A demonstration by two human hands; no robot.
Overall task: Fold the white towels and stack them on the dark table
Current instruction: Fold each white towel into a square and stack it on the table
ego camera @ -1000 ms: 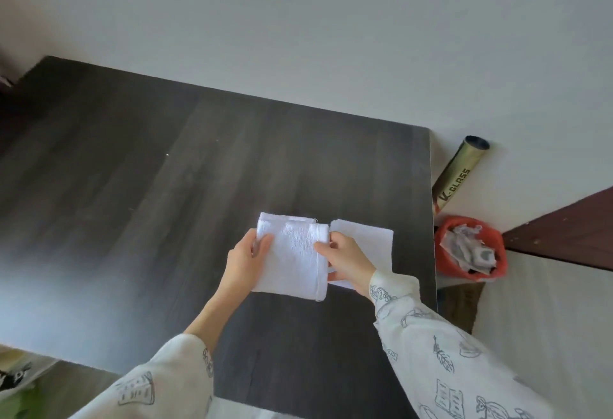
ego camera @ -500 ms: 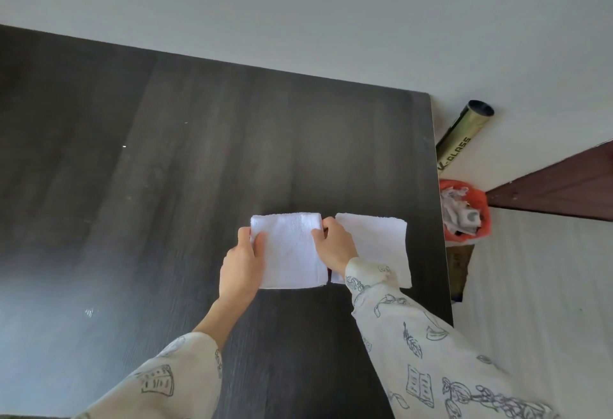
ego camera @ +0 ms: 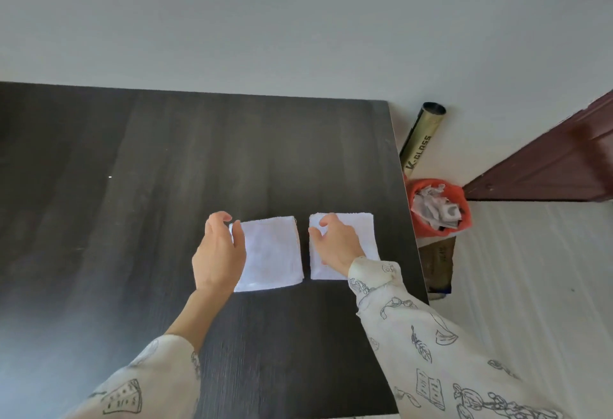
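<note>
Dark wood-grain table [ego camera: 149, 219] against pale wall [ego camera: 298, 20], two folded white towels [ego camera: 270, 252] side by side, left hand [ego camera: 219, 252] loosely curled at one's edge, right hand [ego camera: 335, 242] relaxed on the other, orange bin [ego camera: 462, 219] beside the table

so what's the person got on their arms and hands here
Both hands, left hand and right hand, are bare: no gloves, rings or watch visible. Each arm wears a loose cream-white sleeve printed with dark line drawings such as books, leaves and bows.

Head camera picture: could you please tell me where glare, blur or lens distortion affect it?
In the head view, pale glare washes the near-left of the dark table; the table's edges splay with the wide-angle lens; the door at right is smeared; the two folded towels are bright, their weave barely readable; both hands look fairly sharp.
</note>
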